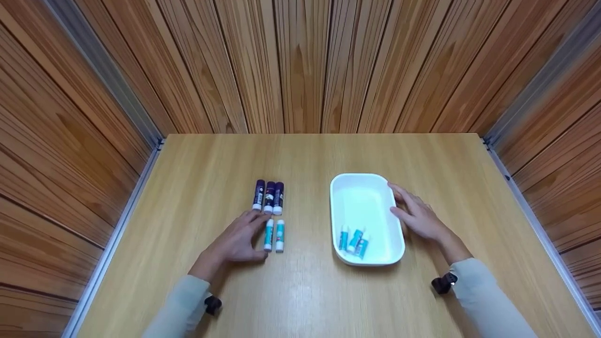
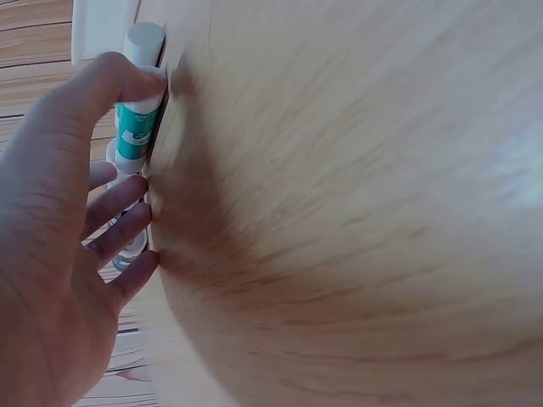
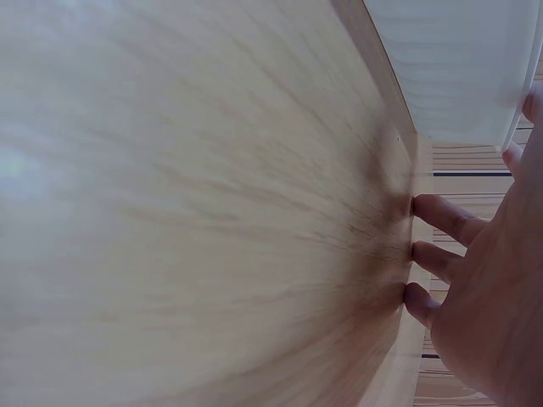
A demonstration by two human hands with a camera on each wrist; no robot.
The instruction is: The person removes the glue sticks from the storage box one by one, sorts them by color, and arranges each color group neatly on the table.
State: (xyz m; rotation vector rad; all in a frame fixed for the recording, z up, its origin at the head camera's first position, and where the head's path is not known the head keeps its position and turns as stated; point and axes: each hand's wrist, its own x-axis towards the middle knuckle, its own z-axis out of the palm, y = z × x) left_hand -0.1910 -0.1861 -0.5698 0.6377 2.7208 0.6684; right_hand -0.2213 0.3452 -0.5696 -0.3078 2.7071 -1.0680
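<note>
My left hand (image 1: 240,238) pinches a teal-and-white glue stick (image 1: 269,235) lengthwise, its thumb at the near end and index finger at the far end. In the left wrist view the thumb lies over the white end of this glue stick (image 2: 136,131), while the other fingertips meet the table. Just right of it stands a second teal glue stick (image 1: 280,236). Several fingers of my right hand (image 1: 420,219) rest on the table beside the white bin (image 1: 334,206), with its thumb and index finger at the right rim. Three small teal glue sticks (image 1: 355,240) lie inside the bin's near end.
Three dark purple glue sticks (image 1: 269,197) with white ends form a row beyond the left hand. Wooden panels with grey metal rails (image 1: 112,253) border the light wood table (image 1: 300,300) on the sides, and a panelled wall (image 1: 300,70) closes the back.
</note>
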